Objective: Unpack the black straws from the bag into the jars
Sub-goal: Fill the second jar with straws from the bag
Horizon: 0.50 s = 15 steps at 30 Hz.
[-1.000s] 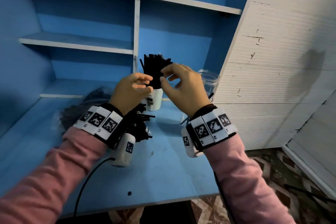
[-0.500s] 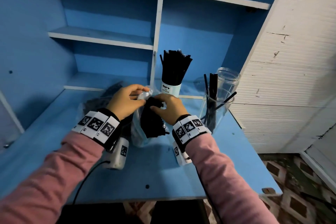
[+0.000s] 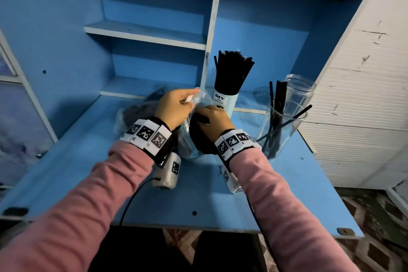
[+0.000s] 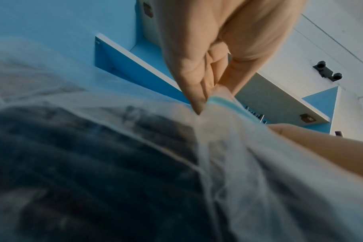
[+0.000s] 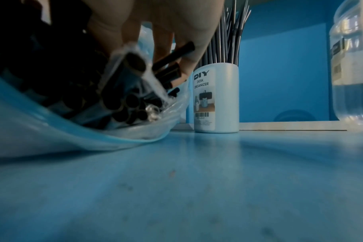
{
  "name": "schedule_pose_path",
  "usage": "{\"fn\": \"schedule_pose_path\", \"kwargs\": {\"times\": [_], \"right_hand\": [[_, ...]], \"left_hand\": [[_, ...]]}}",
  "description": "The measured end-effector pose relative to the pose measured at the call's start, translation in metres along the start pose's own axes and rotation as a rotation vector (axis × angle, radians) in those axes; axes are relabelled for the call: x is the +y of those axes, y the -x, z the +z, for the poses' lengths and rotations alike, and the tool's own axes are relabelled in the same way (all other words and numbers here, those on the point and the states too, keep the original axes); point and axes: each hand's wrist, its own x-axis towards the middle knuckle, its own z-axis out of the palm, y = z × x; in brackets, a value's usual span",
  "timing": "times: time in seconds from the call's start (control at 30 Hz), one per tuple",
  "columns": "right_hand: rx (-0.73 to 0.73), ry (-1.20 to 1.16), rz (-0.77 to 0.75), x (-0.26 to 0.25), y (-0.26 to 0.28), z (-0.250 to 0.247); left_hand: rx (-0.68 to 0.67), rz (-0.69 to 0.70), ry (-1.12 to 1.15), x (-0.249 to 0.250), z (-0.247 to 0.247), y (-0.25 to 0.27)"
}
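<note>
"DIY DESK ORGANIZER" on white cup (image 5: 216,98)

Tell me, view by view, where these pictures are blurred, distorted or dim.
Head view: wide-angle bending of the shelf edges, dim bluish light, sharp on the clear jar. Left wrist view: the bag is soft and blurred close to the lens, while the left hand is clearer. Right wrist view: the desk foreground is blurred; the white organizer cup label reads sharply.

blk straws (image 3: 234,70), blue desk (image 3: 198,201), pink sleeves (image 3: 287,216)
</note>
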Motion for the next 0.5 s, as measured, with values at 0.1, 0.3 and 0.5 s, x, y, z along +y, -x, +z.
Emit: {"fn": "schedule_pose_path", "kwargs": {"times": [0.1,0.3,0.5], "right_hand": [[-0.006,0.063,-0.008,0.0007,0.0005,-0.0002],[-0.006,0.085,-0.08,-0.0004,0.0009,-0.001],[0.065,0.011,-0.118,-0.0022,0.001,-0.0026]], "left_hand": [[-0.004,0.015,-0.002,0.0021,0.0007,0.0005],[-0.011,0.029,0.012,0.0059,-0.0024,0.001],[-0.011,0.015,-0.002,0.0081,-0.0076,0.0042]]}}
